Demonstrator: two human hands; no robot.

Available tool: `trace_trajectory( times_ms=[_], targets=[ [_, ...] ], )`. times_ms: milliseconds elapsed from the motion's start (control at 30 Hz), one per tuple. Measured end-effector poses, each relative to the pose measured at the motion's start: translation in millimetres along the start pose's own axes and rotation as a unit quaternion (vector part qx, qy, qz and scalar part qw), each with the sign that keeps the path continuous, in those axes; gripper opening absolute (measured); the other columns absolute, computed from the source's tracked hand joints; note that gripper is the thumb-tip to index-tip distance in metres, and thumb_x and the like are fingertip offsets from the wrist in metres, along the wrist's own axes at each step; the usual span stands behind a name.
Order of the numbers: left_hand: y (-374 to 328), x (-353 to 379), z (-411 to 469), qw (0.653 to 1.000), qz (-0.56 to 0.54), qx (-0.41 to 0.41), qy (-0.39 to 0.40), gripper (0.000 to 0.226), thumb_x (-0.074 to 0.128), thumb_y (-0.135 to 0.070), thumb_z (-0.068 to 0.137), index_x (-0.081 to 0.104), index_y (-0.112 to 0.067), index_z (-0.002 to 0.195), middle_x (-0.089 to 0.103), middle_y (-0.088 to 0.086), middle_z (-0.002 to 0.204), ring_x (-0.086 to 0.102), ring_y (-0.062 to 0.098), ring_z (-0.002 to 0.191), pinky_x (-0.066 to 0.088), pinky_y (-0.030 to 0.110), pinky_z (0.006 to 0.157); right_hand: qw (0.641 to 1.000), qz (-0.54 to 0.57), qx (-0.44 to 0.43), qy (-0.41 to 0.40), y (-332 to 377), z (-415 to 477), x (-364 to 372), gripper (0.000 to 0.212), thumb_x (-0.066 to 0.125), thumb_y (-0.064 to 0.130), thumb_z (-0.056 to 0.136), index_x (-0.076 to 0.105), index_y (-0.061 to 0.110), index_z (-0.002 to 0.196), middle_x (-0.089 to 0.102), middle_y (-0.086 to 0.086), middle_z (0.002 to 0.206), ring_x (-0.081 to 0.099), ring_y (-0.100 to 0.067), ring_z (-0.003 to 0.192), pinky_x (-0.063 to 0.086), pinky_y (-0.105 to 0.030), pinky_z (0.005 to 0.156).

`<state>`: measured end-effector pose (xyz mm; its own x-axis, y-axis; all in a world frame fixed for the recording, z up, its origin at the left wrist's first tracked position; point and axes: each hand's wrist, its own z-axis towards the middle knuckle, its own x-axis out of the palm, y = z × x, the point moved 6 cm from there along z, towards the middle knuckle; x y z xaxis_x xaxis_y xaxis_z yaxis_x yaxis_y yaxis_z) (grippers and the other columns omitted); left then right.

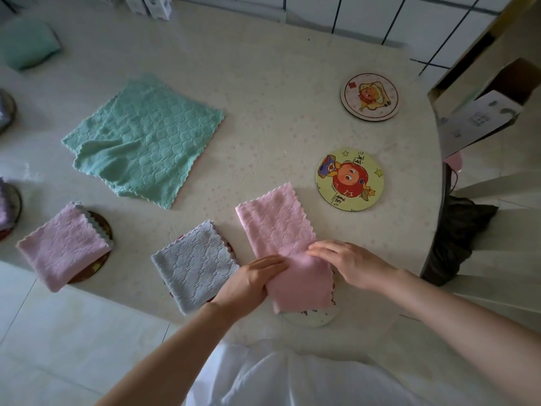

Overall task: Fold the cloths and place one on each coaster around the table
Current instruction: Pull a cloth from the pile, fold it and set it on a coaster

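The pink cloth [279, 230] is laid on the counter [263, 68] directly under both hands, with its near end turned over so that the smooth reverse faces up. The left edge of this turned-over part is gripped by the left hand [251, 281], its fingers curled onto the fabric. The right hand [351, 265] is laid flat on the right side of the same fold, fingers straight and close together, with nothing clasped. A pale coaster [310, 319] is partly covered by the near end of the pink cloth, just below the hands, at the counter edge.

Just left of the left hand, a folded grey cloth [194, 263] is placed on a red-rimmed coaster [231, 249], of which only slivers are seen. Further left, a second pink cloth [63, 246], folded, is set on a dark coaster [103, 227] and overhangs the counter edge. Beyond the left hand, well apart, the green cloth [143, 139] is spread open and is rumpled at its near-left corner. Beyond the right hand, a yellow coaster [349, 179] bearing a cartoon figure is left uncovered, near the far end of the pink cloth; a cream coaster [369, 96] is located behind it, also uncovered
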<state>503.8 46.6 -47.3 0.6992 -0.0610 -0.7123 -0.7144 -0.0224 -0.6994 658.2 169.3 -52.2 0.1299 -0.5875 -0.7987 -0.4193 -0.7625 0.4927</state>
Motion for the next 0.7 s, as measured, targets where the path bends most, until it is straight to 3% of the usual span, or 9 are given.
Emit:
trace_trajectory(
  times_ms=[167, 233, 300, 333, 400, 433, 500, 600, 700],
  targets=[
    [14.7, -14.2, 4.3, 0.987, -0.082, -0.132, -0.035, 0.043, 0.059, 0.005, 0.081, 0.066, -0.014, 0.119, 0.073, 0.008, 0.101, 0.070, 0.014, 0.080, 0.053, 0.013, 0.070, 0.995, 0.087, 0.044, 0.025, -10.5, 16.7, -1.5, 0.069, 0.048, -0.017, 0.079, 0.048, 0.027, 0.132, 0.051, 0.011, 0.132, 0.047, -0.004, 0.119, 0.045, -0.027, 0.098],
    [20.3, -17.9, 10.8, 0.972, -0.113, -0.205, -0.022, 0.030, 0.056, 0.000, 0.089, 0.067, -0.009, 0.114, 0.073, 0.005, 0.087, 0.066, 0.006, 0.062, 0.051, 0.015, 0.056, 0.982, 0.162, 0.084, 0.044, -16.2, 27.8, -8.4, 0.056, 0.060, -0.005, 0.081, 0.054, 0.027, 0.127, 0.061, 0.008, 0.121, 0.057, -0.003, 0.104, 0.050, -0.023, 0.089],
    [33.6, -17.2, 18.1, 0.941, -0.171, -0.293, -0.011, 0.022, 0.052, -0.013, 0.095, 0.068, 0.002, 0.096, 0.065, 0.003, 0.069, 0.052, 0.000, 0.044, 0.044, 0.018, 0.046, 0.970, 0.208, 0.119, 0.053, -20.8, 40.7, -18.0, 0.045, 0.062, 0.006, 0.085, 0.056, 0.027, 0.124, 0.066, 0.005, 0.112, 0.062, -0.002, 0.088, 0.053, -0.018, 0.074],
    [41.6, -17.7, 21.2, 0.917, -0.210, -0.338, -0.012, 0.031, 0.052, -0.023, 0.096, 0.066, 0.003, 0.087, 0.062, 0.006, 0.066, 0.052, 0.003, 0.044, 0.046, 0.025, 0.046, 0.966, 0.217, 0.126, 0.053, -20.0, 47.5, -23.8, 0.036, 0.061, 0.011, 0.087, 0.058, 0.026, 0.120, 0.068, 0.005, 0.103, 0.062, 0.000, 0.078, 0.051, -0.015, 0.065],
    [57.6, -20.7, 28.3, 0.864, -0.295, -0.407, -0.036, 0.046, 0.053, -0.041, 0.093, 0.065, 0.003, 0.085, 0.067, 0.021, 0.078, 0.067, 0.026, 0.064, 0.058, 0.043, 0.059, 0.963, 0.220, 0.151, 0.039, -22.3, 62.3, -32.4, 0.009, 0.057, 0.025, 0.092, 0.064, 0.022, 0.097, 0.066, 0.000, 0.077, 0.058, -0.007, 0.057, 0.040, -0.016, 0.049],
    [64.2, -22.7, 31.7, 0.839, -0.330, -0.430, -0.047, 0.052, 0.053, -0.043, 0.093, 0.064, 0.007, 0.089, 0.067, 0.027, 0.087, 0.069, 0.036, 0.075, 0.058, 0.051, 0.064, 0.964, 0.209, 0.160, 0.020, -25.7, 70.7, -36.0, 0.020, 0.055, 0.032, 0.093, 0.063, 0.015, 0.086, 0.063, -0.006, 0.070, 0.055, -0.014, 0.054, 0.036, -0.020, 0.048],
    [71.6, -24.8, 36.8, 0.797, -0.385, -0.463, -0.046, 0.053, 0.050, -0.042, 0.095, 0.061, 0.010, 0.100, 0.066, 0.029, 0.096, 0.068, 0.040, 0.082, 0.058, 0.053, 0.068, 0.965, 0.189, 0.183, 0.003, -31.0, 83.8, -38.3, 0.037, 0.053, 0.039, 0.093, 0.056, 0.007, 0.075, 0.057, -0.010, 0.063, 0.048, -0.017, 0.051, 0.032, -0.027, 0.050],
    [74.1, -21.4, 37.4, 0.743, -0.444, -0.500, -0.027, 0.044, 0.047, -0.039, 0.097, 0.058, 0.003, 0.105, 0.066, 0.027, 0.100, 0.068, 0.040, 0.087, 0.057, 0.054, 0.074, 0.960, 0.192, 0.205, 0.017, -37.5, 99.7, -33.1, 0.039, 0.055, 0.040, 0.091, 0.046, 0.014, 0.064, 0.043, 0.000, 0.054, 0.038, -0.014, 0.048, 0.027, -0.028, 0.050],
    [75.9, -18.0, 38.2, 0.714, -0.471, -0.518, -0.013, 0.039, 0.046, -0.037, 0.098, 0.058, 0.000, 0.101, 0.066, 0.027, 0.101, 0.067, 0.042, 0.090, 0.054, 0.057, 0.079, 0.946, 0.211, 0.244, 0.034, -45.1, 110.2, -31.3, 0.041, 0.061, 0.043, 0.085, 0.040, 0.018, 0.060, 0.039, 0.003, 0.053, 0.037, -0.015, 0.051, 0.026, -0.028, 0.053]
  ],
)
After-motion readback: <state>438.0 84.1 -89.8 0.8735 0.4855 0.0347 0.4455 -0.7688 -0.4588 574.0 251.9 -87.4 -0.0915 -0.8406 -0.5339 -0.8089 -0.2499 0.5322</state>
